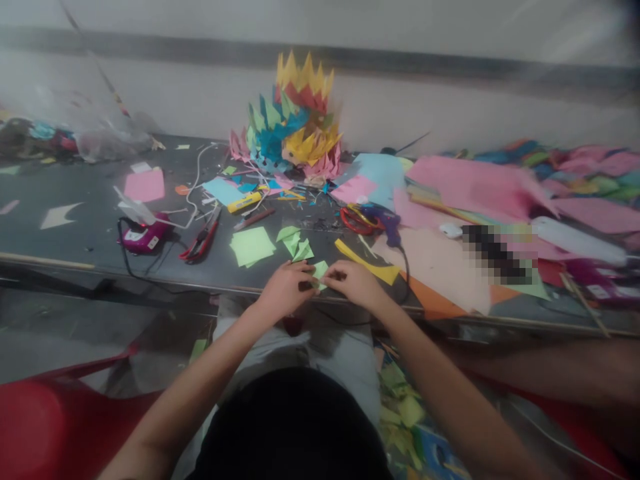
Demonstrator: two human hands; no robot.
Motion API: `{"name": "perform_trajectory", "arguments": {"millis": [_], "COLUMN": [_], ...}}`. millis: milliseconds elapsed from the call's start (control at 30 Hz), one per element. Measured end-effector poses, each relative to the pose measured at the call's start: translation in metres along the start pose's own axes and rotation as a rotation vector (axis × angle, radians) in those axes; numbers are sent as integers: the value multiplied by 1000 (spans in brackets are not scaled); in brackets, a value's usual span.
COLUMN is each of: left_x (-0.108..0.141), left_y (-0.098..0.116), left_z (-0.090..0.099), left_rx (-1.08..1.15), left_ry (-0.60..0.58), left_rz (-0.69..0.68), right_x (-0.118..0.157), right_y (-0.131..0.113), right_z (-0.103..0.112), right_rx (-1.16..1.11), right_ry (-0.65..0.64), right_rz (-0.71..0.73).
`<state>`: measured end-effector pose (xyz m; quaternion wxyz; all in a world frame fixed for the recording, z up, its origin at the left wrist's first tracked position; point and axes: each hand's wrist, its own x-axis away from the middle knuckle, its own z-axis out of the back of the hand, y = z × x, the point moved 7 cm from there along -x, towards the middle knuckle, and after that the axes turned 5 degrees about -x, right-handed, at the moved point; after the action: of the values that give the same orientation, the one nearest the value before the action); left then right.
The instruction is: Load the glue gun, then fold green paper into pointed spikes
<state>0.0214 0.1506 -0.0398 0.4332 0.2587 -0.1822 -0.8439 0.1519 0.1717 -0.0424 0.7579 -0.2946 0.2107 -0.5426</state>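
At the table's front edge, my left hand point(291, 288) and my right hand point(351, 281) meet over a small piece of light green paper point(321, 272). Both sets of fingers are closed on it, one hand at each side. Just beyond lie some folded green paper pieces point(296, 244). To their left rests a stack of green paper squares point(251, 247). A curved yellow paper strip point(367, 263) is close to my right hand. Farther back stands a colourful spiked paper construction point(295, 127) in yellow, red, green, blue and pink.
Red-handled pliers point(201, 235), a purple device point(145, 233) with a cable and a yellow cutter point(245, 202) lie left. Scissors point(357, 220), a blue glue gun point(387, 223) and large pink sheets point(475, 187) lie right. A red chair point(45, 427) stands lower left; paper scraps point(405, 413) cover the floor.
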Motion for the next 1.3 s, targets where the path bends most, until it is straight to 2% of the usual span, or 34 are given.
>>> {"name": "perform_trajectory", "arguments": {"millis": [200, 267, 433, 600, 733, 867, 1000, 1133, 1300], "left_x": [20, 26, 29, 27, 26, 22, 16, 11, 10], "left_y": [18, 23, 29, 32, 33, 31, 28, 26, 25], "left_z": [1, -1, -9, -11, -12, -9, -8, -11, -12], "left_rx": [-146, -166, -243, -308, -330, -319, -315, -326, -352], "left_ry": [182, 179, 81, 103, 122, 137, 145, 115, 92], "left_rz": [-201, -230, -197, -155, -138, -90, -41, -23, -43], "right_x": [-4, -5, -5, 5, 13, 20, 29, 38, 43], "right_y": [2, 2, 5, 10, 11, -1, -9, -12, -13], "right_z": [1, 0, 0, 12, 19, 15, 9, 2, 0], "right_rx": [14, 15, -5, -137, -50, 42, 103, 163, 217], "right_ry": [-57, -66, -66, 4, 34, 61, 126, 158, 220], "right_rz": [-53, -61, -69, 23, 111, 294, 407, 474, 482]}}
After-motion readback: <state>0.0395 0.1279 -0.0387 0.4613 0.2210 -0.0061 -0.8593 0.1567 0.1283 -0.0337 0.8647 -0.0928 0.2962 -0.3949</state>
